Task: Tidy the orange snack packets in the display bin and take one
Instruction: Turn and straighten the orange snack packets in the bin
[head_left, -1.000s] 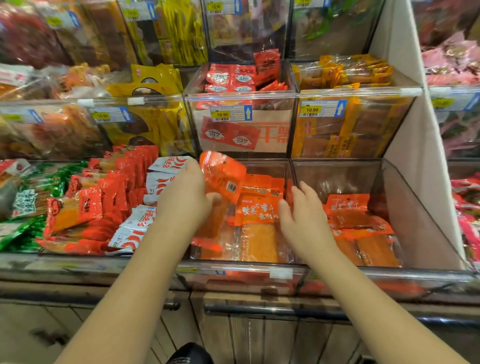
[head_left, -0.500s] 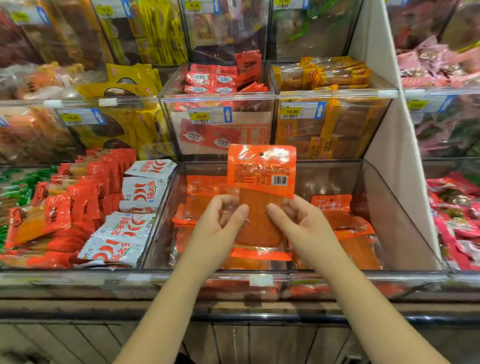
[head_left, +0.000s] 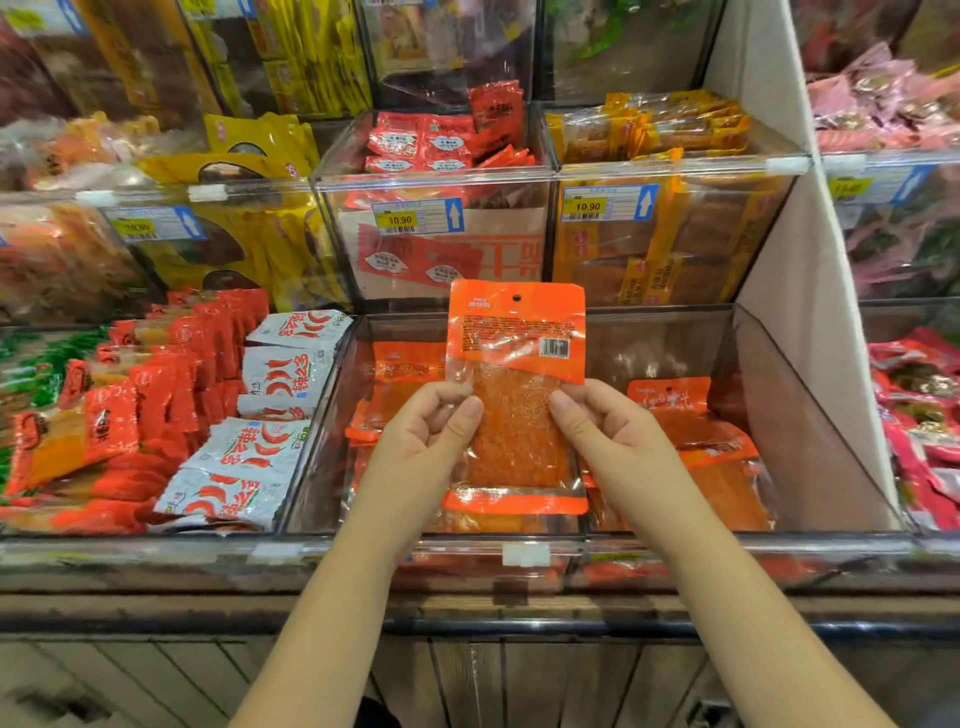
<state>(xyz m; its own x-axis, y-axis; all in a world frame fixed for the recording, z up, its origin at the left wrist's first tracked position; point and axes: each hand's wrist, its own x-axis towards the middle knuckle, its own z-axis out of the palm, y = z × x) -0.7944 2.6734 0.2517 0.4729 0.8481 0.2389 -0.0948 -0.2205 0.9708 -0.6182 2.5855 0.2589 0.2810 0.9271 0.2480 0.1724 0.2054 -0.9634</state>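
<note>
I hold one orange snack packet (head_left: 517, 384) upright over the near middle of the clear display bin (head_left: 675, 543), with its barcode side facing me. My left hand (head_left: 421, 447) pinches its left edge and my right hand (head_left: 613, 441) pinches its right edge. The fingers (head_left: 462, 413) of both are clamped on the see-through lower part, thumbs on the near face. Under the packet, more of the same lie flat in the bin: a left pile (head_left: 400, 364) and a right pile (head_left: 696, 436). In the bin just to the left are white chilli packets (head_left: 249, 457), with red packets (head_left: 150, 395) further left. Behind and above, a far bin holds small red sachets (head_left: 426, 140) and carries a yellow price tag (head_left: 400, 220) reading 10.90. To its right are yellow-orange packs (head_left: 649, 130). A white divider panel (head_left: 779, 260) stands at the right, and the wooden counter (head_left: 467, 613) runs along the near edge
</note>
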